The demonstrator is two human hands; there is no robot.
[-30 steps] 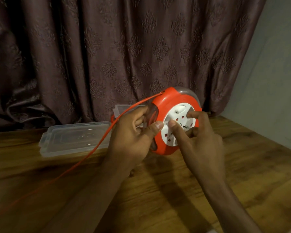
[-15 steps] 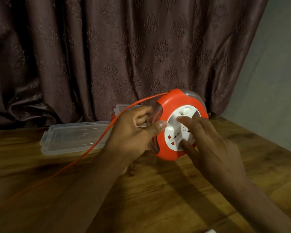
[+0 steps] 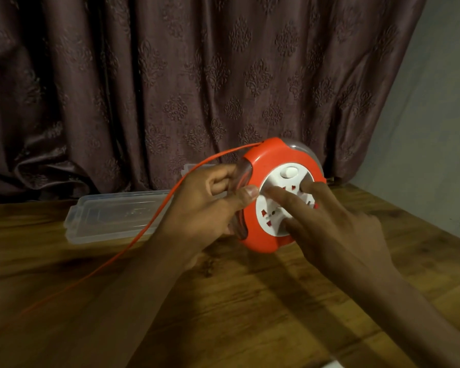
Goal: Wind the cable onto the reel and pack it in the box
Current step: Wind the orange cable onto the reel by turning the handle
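1. Reel (image 3: 274, 197), head view: orange housing with a white socket face, being held on edge just above the wooden table (image 3: 250, 301), in front of the curtain (image 3: 197, 75).
2. Left hand (image 3: 205, 205): gripping the reel's left rim, thumb lying across the front edge, fingers curling behind the clear side.
3. Right hand (image 3: 337, 229): fingers extending nearly straight and pressing on the socket face; it is gripping nothing.
4. Cable (image 3: 154, 221): orange, leaving the reel's top edge, passing over the left hand and running down-left across the table, out of frame.
5. Box (image 3: 112, 216): clear plastic, lying on the table to the left of the reel, behind the cable.
6. Risk, as a judgement: the fingers may be slipping on the smooth face, stalling the winding; a slack cable may be snagging on the box or table edge and bunching at the inlet.
7. Hidden: the cable's far end and plug are cut off at the left; the amount already wound is not showing; a second clear piece behind the left hand is hard to identify.
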